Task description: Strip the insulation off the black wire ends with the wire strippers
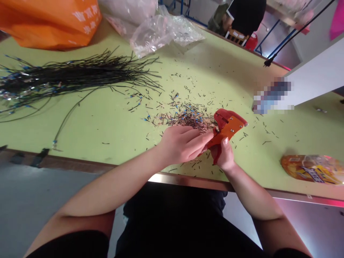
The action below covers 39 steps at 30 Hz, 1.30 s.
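My right hand [226,154] is wrapped round the grips of a red and orange wire stripper [230,128], its head tilted up. My left hand [180,144] reaches across with its fingers pressed together beside the stripper's jaws. Whatever those fingers pinch is hidden from me. Just behind my hands lies a heap of wire offcuts [189,118], copper, black and blue bits mixed. To the left, a large bundle of black wires [88,73] stretches over the green table [88,134], with blue pieces and metal ends at its far left.
An orange bag [53,25] and clear plastic bags [163,30] occupy the back left. A yellow-orange packet [313,168] lies at the right, near the front edge. A white panel [317,75] juts in from the right. Behind the table is another person [245,16]. A black plug [269,61] hangs there.
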Each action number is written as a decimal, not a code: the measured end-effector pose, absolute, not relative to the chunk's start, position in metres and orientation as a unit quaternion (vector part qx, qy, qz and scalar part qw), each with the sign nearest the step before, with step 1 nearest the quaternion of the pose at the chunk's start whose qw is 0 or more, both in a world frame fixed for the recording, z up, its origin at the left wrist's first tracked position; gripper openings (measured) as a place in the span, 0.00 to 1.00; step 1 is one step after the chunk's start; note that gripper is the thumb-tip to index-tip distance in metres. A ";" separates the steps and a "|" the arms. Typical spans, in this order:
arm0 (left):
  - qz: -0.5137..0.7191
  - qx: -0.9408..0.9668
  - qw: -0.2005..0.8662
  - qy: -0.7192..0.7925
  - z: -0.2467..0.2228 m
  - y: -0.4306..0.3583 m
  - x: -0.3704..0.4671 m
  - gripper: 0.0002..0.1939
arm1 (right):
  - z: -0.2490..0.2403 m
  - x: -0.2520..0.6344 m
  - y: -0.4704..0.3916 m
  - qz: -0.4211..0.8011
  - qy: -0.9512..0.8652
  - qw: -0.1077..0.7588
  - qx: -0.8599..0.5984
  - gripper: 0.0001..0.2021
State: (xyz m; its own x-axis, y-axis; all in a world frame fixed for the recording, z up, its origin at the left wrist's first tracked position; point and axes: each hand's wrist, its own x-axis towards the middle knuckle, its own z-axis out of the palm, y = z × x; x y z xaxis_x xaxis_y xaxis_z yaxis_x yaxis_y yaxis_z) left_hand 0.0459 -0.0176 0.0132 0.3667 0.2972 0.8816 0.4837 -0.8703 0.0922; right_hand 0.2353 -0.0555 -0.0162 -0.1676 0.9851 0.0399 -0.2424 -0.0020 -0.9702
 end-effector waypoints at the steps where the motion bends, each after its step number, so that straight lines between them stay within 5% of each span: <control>1: -0.511 -0.822 0.091 -0.235 0.014 -0.018 0.046 0.11 | -0.017 0.236 -0.056 0.591 -0.484 0.518 -0.385 0.28; 15: -0.514 -0.822 0.079 -0.233 0.016 -0.019 0.045 0.10 | -0.008 0.232 -0.055 0.614 -0.472 0.495 -0.395 0.32; 21: -0.536 -0.782 -0.056 -0.313 0.010 -0.011 0.040 0.05 | 0.006 0.238 -0.041 0.714 -0.412 0.438 -0.359 0.33; 33: -0.429 -0.762 -0.169 -0.456 -0.003 0.001 0.037 0.15 | 0.004 0.249 -0.047 0.831 -0.374 0.318 -0.260 0.32; 39: -0.393 -0.795 -0.128 -0.444 -0.006 0.004 0.036 0.15 | 0.000 0.248 -0.050 0.825 -0.380 0.320 -0.268 0.30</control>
